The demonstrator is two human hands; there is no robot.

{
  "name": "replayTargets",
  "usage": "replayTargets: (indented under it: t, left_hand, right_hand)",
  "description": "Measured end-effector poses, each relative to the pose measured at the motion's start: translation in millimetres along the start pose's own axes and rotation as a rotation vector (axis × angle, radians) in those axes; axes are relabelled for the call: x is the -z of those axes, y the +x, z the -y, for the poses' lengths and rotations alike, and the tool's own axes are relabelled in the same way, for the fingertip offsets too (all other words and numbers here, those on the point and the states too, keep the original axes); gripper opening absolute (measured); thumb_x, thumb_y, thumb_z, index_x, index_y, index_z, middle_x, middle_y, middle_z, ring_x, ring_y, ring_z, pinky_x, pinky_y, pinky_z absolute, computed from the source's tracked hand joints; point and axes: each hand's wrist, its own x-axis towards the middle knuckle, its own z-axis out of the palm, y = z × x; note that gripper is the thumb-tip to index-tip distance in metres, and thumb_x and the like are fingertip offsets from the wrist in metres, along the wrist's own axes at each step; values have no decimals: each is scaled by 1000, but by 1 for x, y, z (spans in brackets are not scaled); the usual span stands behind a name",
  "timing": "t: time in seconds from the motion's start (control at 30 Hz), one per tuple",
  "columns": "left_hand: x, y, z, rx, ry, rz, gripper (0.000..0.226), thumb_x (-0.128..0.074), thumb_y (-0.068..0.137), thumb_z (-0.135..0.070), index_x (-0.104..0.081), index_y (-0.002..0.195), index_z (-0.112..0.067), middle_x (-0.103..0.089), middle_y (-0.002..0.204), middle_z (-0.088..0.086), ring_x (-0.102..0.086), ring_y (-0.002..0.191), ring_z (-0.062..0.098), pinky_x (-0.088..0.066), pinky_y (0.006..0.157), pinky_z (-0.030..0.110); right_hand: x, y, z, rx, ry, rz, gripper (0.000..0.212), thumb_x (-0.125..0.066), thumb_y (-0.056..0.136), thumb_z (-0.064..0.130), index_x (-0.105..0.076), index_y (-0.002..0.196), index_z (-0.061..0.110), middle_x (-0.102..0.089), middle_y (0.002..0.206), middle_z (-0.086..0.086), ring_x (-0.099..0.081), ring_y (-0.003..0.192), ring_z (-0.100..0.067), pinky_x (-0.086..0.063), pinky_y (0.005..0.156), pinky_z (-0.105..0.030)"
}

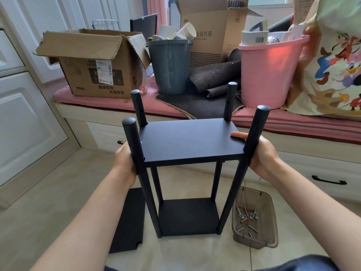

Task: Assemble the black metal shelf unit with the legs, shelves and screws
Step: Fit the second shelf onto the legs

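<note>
Four legs (235, 189) are standing upright on the tiled floor (39, 202) with two shelves already fitted between them: one shelf (189, 141) at mid-frame, a lower shelf (188, 217) down at 6 o'clock. A person is steadying the frame from both sides. At 9 o'clock the left hand (125, 163) is pressing against the near left leg, though whether its fingers are wrapping round the tube cannot be told. At 3 o'clock the right hand (259, 155) is cupping the near right leg, fingers curling behind it and the thumb lying straight on the shelf's top. By the look of it, the job is running past halfway: a third panel (127, 220) is lying flat at 7 o'clock, not yet mounted, and loose screws (247, 217) are waiting in a clear tray (271, 223) at 5 o'clock. Leg tops are showing open holes above the upper shelf.
</note>
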Motion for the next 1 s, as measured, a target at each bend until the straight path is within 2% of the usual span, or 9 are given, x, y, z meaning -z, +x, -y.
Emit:
replayTargets:
  t: [0.2, 0.27, 0.33, 0.43, 0.6, 0.8, 1.0]
  left_hand:
    - [14, 12, 15, 88, 107, 28, 9, -50, 93, -12, -58, 94, -13, -55, 96, 12, -54, 87, 30, -46, 73, 38]
    - [15, 15, 19, 82, 113, 31, 9, -51, 94, -13, -58, 98, -14, -55, 94, 11, -54, 81, 28, -46, 67, 35]
    - [17, 17, 20, 85, 128, 38, 11, -52, 94, -13, -58, 103, -13, -55, 92, 11, -54, 77, 27, -47, 63, 34]
    - [21, 20, 20, 103, 147, 54, 15, -54, 93, -14, -59, 107, -15, -54, 97, 13, -55, 78, 29, -47, 67, 35]
    - [25, 23, 25, 159, 215, 108, 17, -50, 97, -8, -62, 105, -15, -54, 87, 9, -53, 65, 23, -48, 62, 34]
    - [27, 25, 32, 169, 262, 126, 16, -48, 101, -8, -61, 97, -17, -54, 95, 13, -54, 72, 25, -50, 67, 37]
    - [32, 30, 39, 157, 320, 140, 14, -50, 101, -9, -58, 94, -19, -54, 99, 14, -55, 78, 26, -50, 70, 37]
  right_hand:
    - [2, -3, -9, -106, -89, 22, 47, -30, 101, 26, -76, 98, 16, -54, 83, -9, -46, 68, -16, -37, 62, -26]
    - [4, -3, -11, -123, -101, 25, 46, -32, 102, 28, -76, 99, 16, -53, 86, -8, -46, 72, -17, -38, 65, -27]
    - [5, -2, -13, -136, -111, 31, 45, -34, 101, 30, -77, 102, 16, -55, 97, -11, -47, 79, -19, -40, 68, -29]
    - [5, 0, -15, -143, -113, 25, 44, -36, 101, 31, -76, 107, 13, -57, 112, -13, -52, 87, -22, -43, 68, -29]
    - [5, 1, -18, -183, -139, 32, 41, -40, 100, 28, -74, 109, 7, -57, 100, -11, -50, 77, -19, -41, 62, -26]
    - [9, 7, -27, -223, -154, 17, 46, -35, 101, 28, -76, 106, 8, -56, 88, -9, -49, 75, -22, -42, 65, -29]
    - [10, 7, -34, -261, -168, 40, 45, -35, 101, 24, -74, 109, 4, -58, 96, -12, -51, 81, -23, -43, 66, -29]
